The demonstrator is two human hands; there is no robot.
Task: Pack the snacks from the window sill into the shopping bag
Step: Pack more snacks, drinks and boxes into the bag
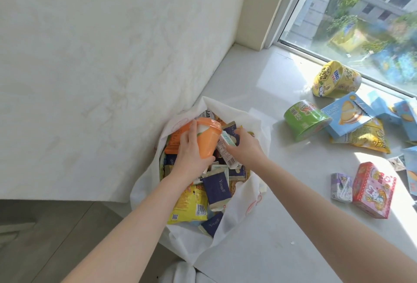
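A white shopping bag (239, 221) lies open on the sill by the wall, holding several snack packets. My left hand (189, 152) grips an orange cup (207, 138) over the bag's mouth. My right hand (244, 147) reaches into the bag and holds a small white and teal carton (228, 149) just right of the cup. Still on the window sill (282, 203) are a green bowl (303, 120), a yellow cup (334, 81), a blue biscuit box (347, 113), a yellow packet (370, 138), a red box (373, 190) and a small purple carton (340, 187).
A white wall (101, 68) rises just left of the bag. The window pane (361, 12) runs along the sill's far side. More blue boxes (406, 118) lie at the right edge. The floor (45, 237) drops away at lower left.
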